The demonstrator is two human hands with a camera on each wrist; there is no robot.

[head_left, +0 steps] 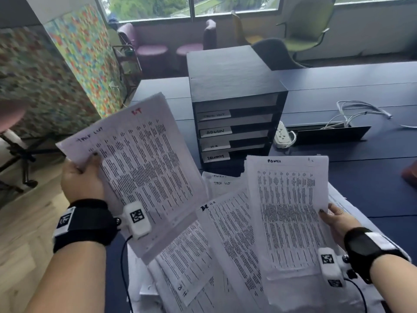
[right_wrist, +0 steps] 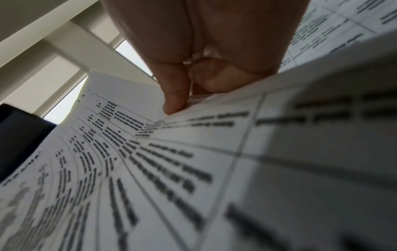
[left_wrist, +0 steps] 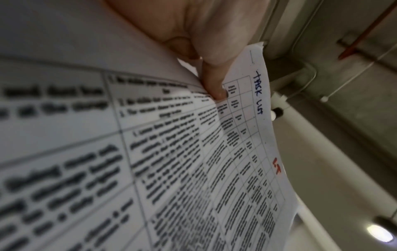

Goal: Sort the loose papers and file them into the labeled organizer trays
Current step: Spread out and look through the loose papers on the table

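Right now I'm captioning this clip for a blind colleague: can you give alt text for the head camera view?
Two hands hold printed sheets above a dark blue table: the left hand grips a white page handwritten "TASK LIST", the right hand one headed "ADMIN". Behind stands a black four-tray organizer with labels, loose white papers piled in front.

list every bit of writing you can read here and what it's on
"TASK LIST", blue pen, plus a red mark like "LT": sheet held in the left hand.
"ADMIN": sheet held in the right hand.
"ADMIN": second tray label on the black organizer.
"TASK LIST": loose page in the pile.
"HR": two other pile pages.
Other three tray labels and all printed table text: too blurred to read.
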